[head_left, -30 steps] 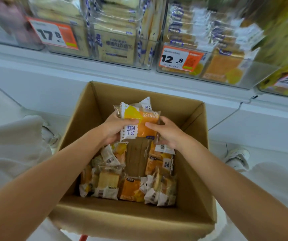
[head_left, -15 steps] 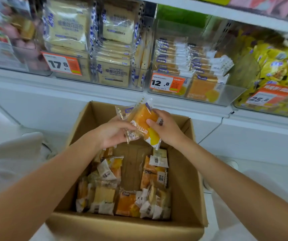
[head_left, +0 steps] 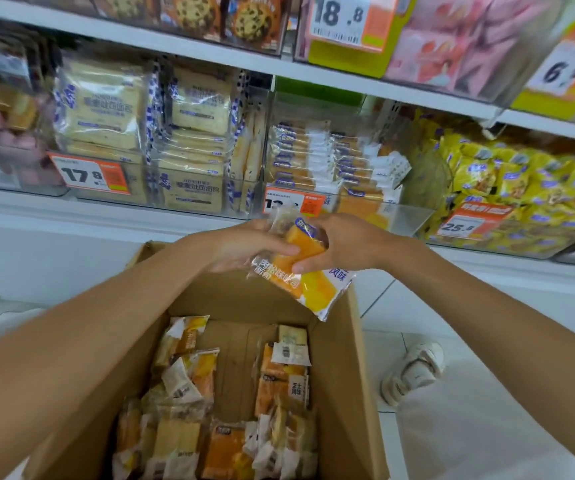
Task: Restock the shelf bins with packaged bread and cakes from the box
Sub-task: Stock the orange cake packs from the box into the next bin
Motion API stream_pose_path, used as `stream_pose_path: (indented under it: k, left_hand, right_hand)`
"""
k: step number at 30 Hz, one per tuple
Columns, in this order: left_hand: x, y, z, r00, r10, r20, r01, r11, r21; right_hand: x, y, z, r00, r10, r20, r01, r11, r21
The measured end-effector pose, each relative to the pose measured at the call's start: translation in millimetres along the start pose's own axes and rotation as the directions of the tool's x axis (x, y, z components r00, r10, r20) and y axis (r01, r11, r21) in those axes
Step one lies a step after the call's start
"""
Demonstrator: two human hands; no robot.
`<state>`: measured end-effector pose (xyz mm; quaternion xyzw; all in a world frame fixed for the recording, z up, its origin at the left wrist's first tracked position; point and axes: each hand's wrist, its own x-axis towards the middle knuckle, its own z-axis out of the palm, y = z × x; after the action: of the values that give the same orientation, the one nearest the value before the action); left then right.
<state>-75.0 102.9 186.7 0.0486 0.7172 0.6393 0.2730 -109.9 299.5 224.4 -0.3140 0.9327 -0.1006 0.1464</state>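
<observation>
Presently I log: left hand (head_left: 244, 247), fingers curled, gripping the cake packets (head_left: 312, 292); right hand (head_left: 352, 244) pinching the same packets from the opposite side. Packets held above the box (head_left: 350, 362), near the clear bin (head_left: 409, 220).

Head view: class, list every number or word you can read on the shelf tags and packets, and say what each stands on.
"18 .8": price tag above the top shelf.
"17 8": orange tag below the toast packs.
"25.": right tag by the yellow packets; last digit blurred.
"6": corner tag, cut off.
"风味": held packet.
Half-hidden tag and other print: covered or too blurred to read.
</observation>
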Motion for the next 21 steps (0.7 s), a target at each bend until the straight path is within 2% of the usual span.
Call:
stream_pose_path:
  k: [3,6,8,10,12,14,17,19,21]
  left_hand:
    - [17,25,-2,0.994,0.109,-0.011,-0.105,0.972,0.208]
    - [44,48,0,0.971,0.24,-0.012,-0.226,0.927,0.298]
    - [65,66,0,0.948,0.316,-0.04,-0.283,0.892,0.352]
    - [89,83,-1,0.921,0.388,-0.037,-0.34,0.847,0.408]
    - [118,92,-3,0.89,0.456,-0.028,-0.384,0.781,0.493]
    - [151,96,-7,0.87,0.492,-0.013,-0.345,0.629,0.697]
    - [192,90,-12,0.925,0.374,0.072,-0.209,0.342,0.916]
    - [209,81,-18,0.954,0.289,0.083,-0.169,0.287,0.943]
    - [215,73,-21,0.95,0.302,0.084,-0.172,0.279,0.945]
  right_hand:
    - [0,17,-13,0.996,0.04,-0.076,-0.043,0.998,-0.04]
    - [-6,36,-32,0.982,0.107,-0.156,-0.106,0.994,0.013]
    - [-16,46,-56,0.945,0.179,-0.275,-0.191,0.981,-0.018]
    - [-26,62,-79,0.858,0.249,-0.45,-0.292,0.956,-0.028]
    - [-32,81,-95,0.74,0.301,-0.601,-0.372,0.928,0.007]
    - [-26,101,-102,0.647,0.344,-0.68,-0.441,0.897,0.035]
    - [-4,125,-98,0.598,0.395,-0.698,-0.59,0.806,-0.049]
    - [12,138,-93,0.585,0.486,-0.649,-0.693,0.716,-0.088]
    - [27,149,-91,0.558,0.601,-0.572,-0.767,0.637,-0.078]
